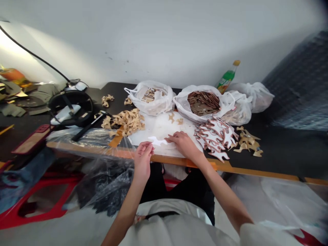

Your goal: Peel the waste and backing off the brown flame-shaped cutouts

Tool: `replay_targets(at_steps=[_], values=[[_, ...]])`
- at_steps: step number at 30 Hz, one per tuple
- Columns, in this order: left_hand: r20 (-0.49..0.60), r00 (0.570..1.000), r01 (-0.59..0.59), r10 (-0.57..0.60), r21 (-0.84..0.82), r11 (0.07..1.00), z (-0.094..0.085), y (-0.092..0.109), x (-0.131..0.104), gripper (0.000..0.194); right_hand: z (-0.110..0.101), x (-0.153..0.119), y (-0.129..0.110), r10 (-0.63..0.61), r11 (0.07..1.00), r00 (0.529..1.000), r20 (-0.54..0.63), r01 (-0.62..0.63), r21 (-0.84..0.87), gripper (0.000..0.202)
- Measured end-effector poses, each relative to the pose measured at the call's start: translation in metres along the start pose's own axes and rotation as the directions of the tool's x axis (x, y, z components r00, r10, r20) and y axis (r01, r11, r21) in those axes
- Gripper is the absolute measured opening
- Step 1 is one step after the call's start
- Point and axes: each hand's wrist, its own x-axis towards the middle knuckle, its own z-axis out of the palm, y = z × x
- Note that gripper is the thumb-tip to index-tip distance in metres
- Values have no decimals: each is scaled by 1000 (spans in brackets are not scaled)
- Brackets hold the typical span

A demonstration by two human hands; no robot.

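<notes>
A white cut-out piece (pixel 156 141) with a curvy outline lies between my hands at the front of a white sheet (pixel 137 137). My left hand (pixel 144 155) is closed in a pinch at the left end of that piece. The fingers of my right hand (pixel 182 142) are pressed together on a small brown piece (pixel 170 138) at its right end. Two small tan pieces (pixel 171 118) lie farther back on the sheet. A heap of white pieces with brown edges (pixel 215 136) is to the right, and curled tan pieces (pixel 128 121) are piled to the left.
Behind the sheet stand two open plastic bags of pieces (pixel 153 108) (pixel 184 109). Tied bags (pixel 239 114) and a green bottle (pixel 227 78) are at the back right. A black-handled tool (pixel 87 128), a phone (pixel 33 138) and headgear (pixel 70 107) lie on the left.
</notes>
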Motion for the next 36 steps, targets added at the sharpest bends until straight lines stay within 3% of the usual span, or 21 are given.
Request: replay_targets(at_steps=[4,8,13,15,18,23,30,36], values=[[-48,999,8,-8,-7,1000,-6,3,1,32,-16,7,-1,87,995,990,113,-82,-48,20],[-46,999,-1,1,-9,1000,-10,7,3,33,-36,6,3,83,996,981,176,-86,8,19],[-47,999,24,-24,-7,1000,-11,2,6,33,-42,5,22,-158,987,964,213,151,48,40],[-28,999,26,-25,10,1000,-7,0,9,32,-41,4,29,-170,985,956,240,161,56,34],[33,999,-8,6,64,998,3,0,16,27,-39,2,35,-63,998,980,187,67,-19,12],[178,982,-85,61,125,989,23,2,37,25,-33,-6,37,44,994,992,117,-32,-102,21],[360,933,-79,5,192,978,43,-14,67,23,-20,-15,41,141,989,989,-39,-139,50,31],[352,936,-82,16,173,981,48,-28,86,23,-4,-15,48,114,967,989,-94,-89,237,30]])
